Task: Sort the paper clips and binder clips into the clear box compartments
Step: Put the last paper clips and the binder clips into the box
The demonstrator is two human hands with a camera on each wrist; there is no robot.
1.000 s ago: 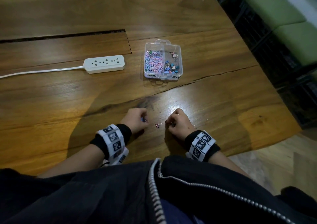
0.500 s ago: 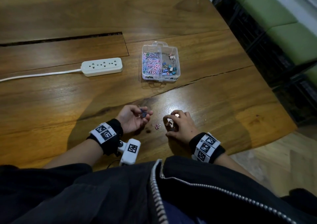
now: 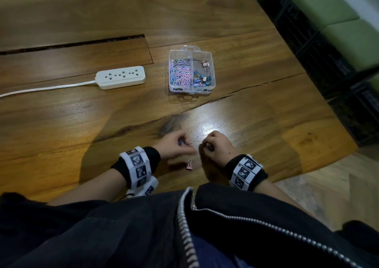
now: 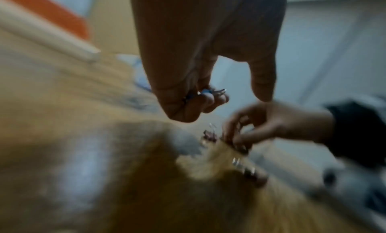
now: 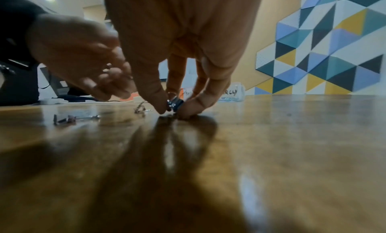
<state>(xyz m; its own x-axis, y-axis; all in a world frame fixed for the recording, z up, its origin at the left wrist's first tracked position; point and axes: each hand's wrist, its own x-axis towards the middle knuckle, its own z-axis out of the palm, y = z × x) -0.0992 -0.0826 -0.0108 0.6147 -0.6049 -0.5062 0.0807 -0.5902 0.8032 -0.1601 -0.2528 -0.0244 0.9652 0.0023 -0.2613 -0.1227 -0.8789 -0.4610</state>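
Observation:
The clear box (image 3: pixel 212 70) stands open at mid table, with paper clips (image 3: pixel 180 71) in its left compartment and binder clips (image 3: pixel 202 78) in its right one. Near the table's front edge, my left hand (image 3: pixel 177 146) curls its fingers round small blue binder clips (image 4: pixel 205 93). My right hand (image 3: pixel 213 146) pinches a dark binder clip (image 5: pixel 175 103) against the wood between thumb and fingers. A pink binder clip (image 3: pixel 189 164) lies loose on the table between my wrists. Another small clip (image 3: pixel 191 144) shows by my left fingertips.
A white power strip (image 3: pixel 121 77) with its cord (image 3: pixel 47 88) lies left of the box. A long slot (image 3: pixel 71 42) cuts the tabletop at the back left. The table's right edge (image 3: pixel 320 95) drops off to dark crates and green cushions.
My left hand has turned from palm up to fingers curled over, and has moved toward the right hand. The pink binder clip now lies nearer my body, between the wrists.

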